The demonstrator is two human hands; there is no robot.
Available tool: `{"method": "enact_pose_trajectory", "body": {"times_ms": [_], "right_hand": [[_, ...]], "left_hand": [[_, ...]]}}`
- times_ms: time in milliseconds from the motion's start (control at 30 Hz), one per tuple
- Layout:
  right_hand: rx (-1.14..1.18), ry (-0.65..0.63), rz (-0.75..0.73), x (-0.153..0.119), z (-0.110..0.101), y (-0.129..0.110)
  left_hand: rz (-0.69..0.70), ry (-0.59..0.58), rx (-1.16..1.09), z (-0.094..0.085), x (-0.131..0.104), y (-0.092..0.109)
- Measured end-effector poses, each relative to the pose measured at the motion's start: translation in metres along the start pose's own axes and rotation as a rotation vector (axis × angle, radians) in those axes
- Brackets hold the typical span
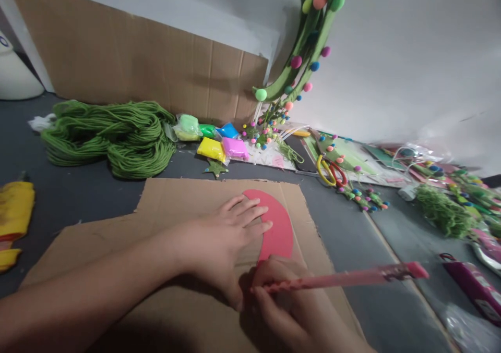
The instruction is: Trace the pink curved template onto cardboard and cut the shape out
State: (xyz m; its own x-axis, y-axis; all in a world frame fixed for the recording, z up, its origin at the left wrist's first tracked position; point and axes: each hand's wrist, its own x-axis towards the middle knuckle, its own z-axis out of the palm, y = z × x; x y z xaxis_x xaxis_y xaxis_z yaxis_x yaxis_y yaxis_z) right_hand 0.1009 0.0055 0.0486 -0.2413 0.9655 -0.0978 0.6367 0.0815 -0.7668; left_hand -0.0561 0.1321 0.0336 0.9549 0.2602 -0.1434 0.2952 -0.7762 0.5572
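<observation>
Pinched between the thumb and fingers of my right hand [297, 311] is one pink pencil [344, 279], its blunt end pointing right; the writing tip is too hidden to tell if it touches anything. My left hand [233, 233] lies open and flat, fingers spread, fingertips on the one red curved cutout [279, 222], whose near end runs under my right hand.

That cutout sits on a brown cardboard sheet [188, 196], close to the sheet's right edge. Past this edge I have bare room on the dark gray tabletop [332, 228], as far as a purple case [473, 288]. A narrower open strip lies left of the sheet, before a yellow bundle [15, 212]. Just beyond the far edge is one green star [215, 168].

The tabletop has a pale seam slanting down its right side and meets a pale wall [410, 71]. One tall cardboard panel [156, 56] stands at the back left, behind a heap of green cord [102, 134].

I count at least five packets [211, 148]: pale green, green, blue, yellow and pink. Right of them are two looped handles [324, 170], yellow and red, and pompoms too many to count.
</observation>
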Motion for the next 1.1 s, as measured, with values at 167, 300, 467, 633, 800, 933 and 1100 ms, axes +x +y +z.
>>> {"method": "enact_pose_trajectory", "body": {"times_ms": [167,300,467,633,800,933,1100], "right_hand": [[-0.137,-0.051,-0.026,-0.006,0.004,0.005],[-0.125,-0.082,-0.012,-0.006,0.004,0.005],[0.030,-0.052,-0.066,-0.002,0.003,-0.001],[0.126,-0.041,-0.076,-0.002,0.004,0.000],[0.169,-0.015,-0.103,-0.004,0.007,0.003],[0.166,-0.012,-0.116,-0.004,0.008,0.002],[0.170,-0.013,-0.102,-0.003,0.010,0.002]], "left_hand": [[0.011,-0.003,0.024,0.000,0.001,0.000],[0.020,-0.029,0.004,-0.003,0.002,0.000],[0.027,-0.090,-0.014,-0.009,0.002,-0.001],[0.026,-0.104,0.000,-0.011,0.003,0.000],[0.028,-0.120,0.016,-0.011,0.004,0.000],[0.021,-0.128,0.033,-0.013,0.004,0.001],[0.017,-0.133,0.029,-0.012,0.004,0.001]]}}
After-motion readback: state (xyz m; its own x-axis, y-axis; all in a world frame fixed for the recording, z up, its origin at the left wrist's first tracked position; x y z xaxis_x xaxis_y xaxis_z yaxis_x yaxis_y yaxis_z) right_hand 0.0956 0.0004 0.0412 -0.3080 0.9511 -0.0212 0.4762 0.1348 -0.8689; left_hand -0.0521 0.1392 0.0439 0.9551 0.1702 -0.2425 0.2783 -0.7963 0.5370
